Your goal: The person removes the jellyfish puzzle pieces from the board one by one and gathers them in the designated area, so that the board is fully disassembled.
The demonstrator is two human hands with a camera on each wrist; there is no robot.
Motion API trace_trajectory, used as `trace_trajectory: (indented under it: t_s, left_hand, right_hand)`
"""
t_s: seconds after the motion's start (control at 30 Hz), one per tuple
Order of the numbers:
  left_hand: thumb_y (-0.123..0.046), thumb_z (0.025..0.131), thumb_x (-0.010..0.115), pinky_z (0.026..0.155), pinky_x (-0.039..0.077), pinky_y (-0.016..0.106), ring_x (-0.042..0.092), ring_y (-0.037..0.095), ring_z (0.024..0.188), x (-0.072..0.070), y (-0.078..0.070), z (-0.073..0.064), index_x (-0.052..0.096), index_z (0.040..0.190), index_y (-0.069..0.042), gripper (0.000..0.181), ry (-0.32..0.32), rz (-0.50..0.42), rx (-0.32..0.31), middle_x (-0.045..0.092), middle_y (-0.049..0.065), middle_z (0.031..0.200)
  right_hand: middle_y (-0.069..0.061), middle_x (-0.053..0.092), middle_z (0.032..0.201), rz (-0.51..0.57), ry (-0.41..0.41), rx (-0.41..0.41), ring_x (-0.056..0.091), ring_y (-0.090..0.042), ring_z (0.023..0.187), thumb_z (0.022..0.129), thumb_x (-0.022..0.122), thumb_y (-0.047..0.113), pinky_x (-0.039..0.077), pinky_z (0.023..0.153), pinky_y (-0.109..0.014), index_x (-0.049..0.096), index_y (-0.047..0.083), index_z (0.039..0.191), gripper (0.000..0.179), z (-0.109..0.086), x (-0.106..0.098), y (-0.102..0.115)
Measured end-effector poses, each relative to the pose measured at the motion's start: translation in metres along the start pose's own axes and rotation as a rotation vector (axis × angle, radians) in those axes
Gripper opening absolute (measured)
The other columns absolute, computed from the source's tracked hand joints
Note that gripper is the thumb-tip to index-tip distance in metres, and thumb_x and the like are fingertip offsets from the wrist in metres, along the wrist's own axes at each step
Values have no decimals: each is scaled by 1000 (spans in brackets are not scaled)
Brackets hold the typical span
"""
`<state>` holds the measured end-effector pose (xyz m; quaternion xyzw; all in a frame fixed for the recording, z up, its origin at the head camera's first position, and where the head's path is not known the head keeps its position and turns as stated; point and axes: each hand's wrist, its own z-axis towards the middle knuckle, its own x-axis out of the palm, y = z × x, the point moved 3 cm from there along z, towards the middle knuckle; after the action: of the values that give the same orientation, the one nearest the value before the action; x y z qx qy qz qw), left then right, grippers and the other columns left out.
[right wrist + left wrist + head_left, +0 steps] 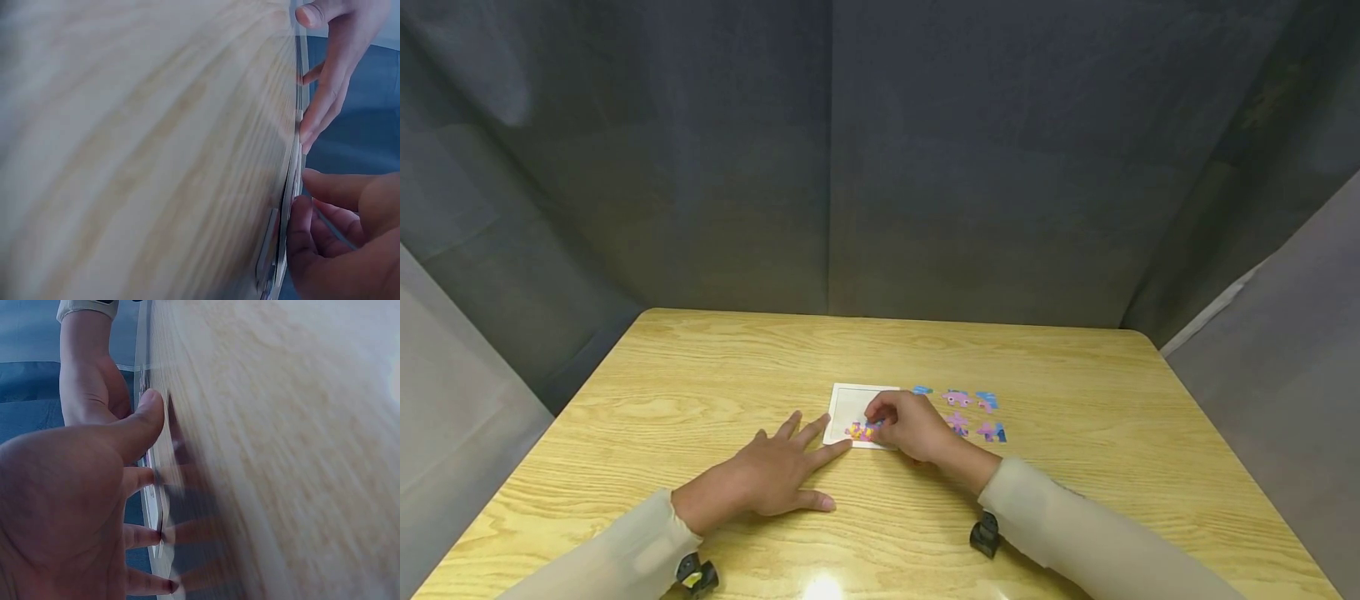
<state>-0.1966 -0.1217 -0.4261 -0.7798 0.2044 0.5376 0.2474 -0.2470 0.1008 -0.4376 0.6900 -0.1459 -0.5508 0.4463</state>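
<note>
A white square puzzle tray lies on the table. Yellow, pink and purple puzzle pieces sit along its near edge. My left hand is spread flat at the tray's left side, fingertips right at the rim and thumb stretched out over the wood. Above the tray's near right part, my right hand pinches a puzzle piece between thumb and fingers. The right wrist view shows a thin edge of that puzzle piece among the curled fingers; its picture side is mostly hidden. The right hand covers the tray's right side.
Several loose pink and blue puzzle pieces lie in rows just right of the tray, partly behind the right hand. The wooden table ends at a dark curtain at the back. A bright glare spot shows near the front.
</note>
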Motion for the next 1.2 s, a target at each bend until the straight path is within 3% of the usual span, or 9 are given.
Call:
trace_trajectory:
  t_s: [0.3,0.57,0.8,1.2]
  left_hand:
    - [-72,93,53,101,36,80,19,55,152,-1,-1,-1,25,164,-41,82,-10,8,14,13,11,173]
    - [-72,93,53,101,36,80,19,54,152,-2,-1,-1,26,164,-41,82,-7,5,11,14,11,173]
    - [-73,93,52,101,36,79,18,53,152,-1,-1,0,25,163,-42,82,2,12,2,13,10,173]
    - [-74,93,52,101,36,79,18,53,152,-1,-1,0,24,164,-42,82,5,23,0,12,10,173]
  right_hand:
    - [-7,69,106,-32,8,10,60,-16,88,86,80,-4,55,79,-30,70,6,110,28,2,3,3]
    - [-10,68,108,-19,27,-15,60,-17,85,88,75,-8,55,74,-27,69,4,112,27,2,2,6]
    - [-10,69,106,-44,23,-31,65,-17,88,89,73,-7,57,83,-34,69,4,109,23,4,1,10]
    - [-8,67,106,-19,38,-28,63,-17,87,92,74,-3,56,77,-29,68,6,107,19,5,2,11]
